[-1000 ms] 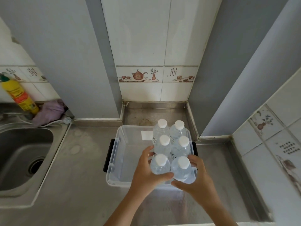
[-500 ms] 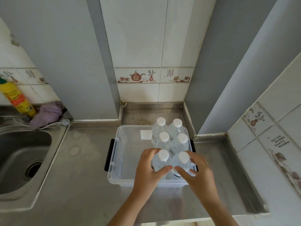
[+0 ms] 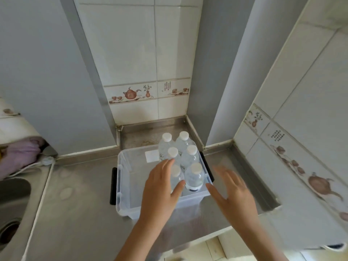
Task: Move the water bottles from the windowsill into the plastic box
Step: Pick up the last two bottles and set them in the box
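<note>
Several clear water bottles with white caps (image 3: 189,157) stand upright in two rows along the right side of the clear plastic box (image 3: 125,183), which sits on the steel counter. My left hand (image 3: 160,187) hovers over the box with fingers spread, just in front of the nearest left bottle (image 3: 177,176), partly covering it. My right hand (image 3: 233,191) is to the right of the box, fingers straight, apart from the nearest right bottle (image 3: 194,176). Neither hand holds anything.
The box has black handles (image 3: 113,183) on its sides. The steel sink (image 3: 13,200) lies at the left, with a purple cloth (image 3: 20,157) and a white cord behind it. Tiled walls and grey pillars enclose the counter; its front edge is near my wrists.
Both hands let go of the two nearest bottles, which now stand in the box. The hands opened and drew back, the right one moving out to the right.
</note>
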The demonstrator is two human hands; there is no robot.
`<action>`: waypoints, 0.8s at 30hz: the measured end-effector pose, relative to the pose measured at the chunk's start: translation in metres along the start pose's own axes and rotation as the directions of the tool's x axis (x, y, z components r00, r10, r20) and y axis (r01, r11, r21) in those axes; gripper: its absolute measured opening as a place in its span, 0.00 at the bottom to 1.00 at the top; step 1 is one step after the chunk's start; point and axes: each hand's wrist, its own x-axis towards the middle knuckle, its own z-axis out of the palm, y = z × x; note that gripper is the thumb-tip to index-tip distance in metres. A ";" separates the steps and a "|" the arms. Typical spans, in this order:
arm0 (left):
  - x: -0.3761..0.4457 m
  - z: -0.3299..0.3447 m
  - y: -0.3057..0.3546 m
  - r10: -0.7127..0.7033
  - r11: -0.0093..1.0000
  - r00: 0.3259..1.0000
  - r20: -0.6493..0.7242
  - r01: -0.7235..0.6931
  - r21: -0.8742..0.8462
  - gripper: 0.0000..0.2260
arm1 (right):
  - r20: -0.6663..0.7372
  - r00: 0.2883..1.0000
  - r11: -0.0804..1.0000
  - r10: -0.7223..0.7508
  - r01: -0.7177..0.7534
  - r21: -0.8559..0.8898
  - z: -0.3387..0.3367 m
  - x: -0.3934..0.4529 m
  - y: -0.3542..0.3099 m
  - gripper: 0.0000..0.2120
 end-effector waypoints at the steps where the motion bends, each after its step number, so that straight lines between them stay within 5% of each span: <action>1: 0.000 -0.003 0.004 0.073 0.995 0.997 -0.018 -0.072 0.067 0.27 | -0.041 0.999 0.999 -0.012 0.011 -0.043 -0.005 -0.007 -0.001 0.24; 8: -0.012 0.002 0.061 0.378 0.861 0.913 0.150 -0.407 0.306 0.30 | -0.183 0.981 0.965 0.060 -0.104 -0.242 -0.047 -0.063 0.014 0.29; 24: -0.127 0.093 0.241 0.605 0.690 0.652 0.458 -0.716 0.108 0.32 | -0.376 0.789 0.742 0.486 -0.600 -0.299 -0.173 -0.281 0.137 0.28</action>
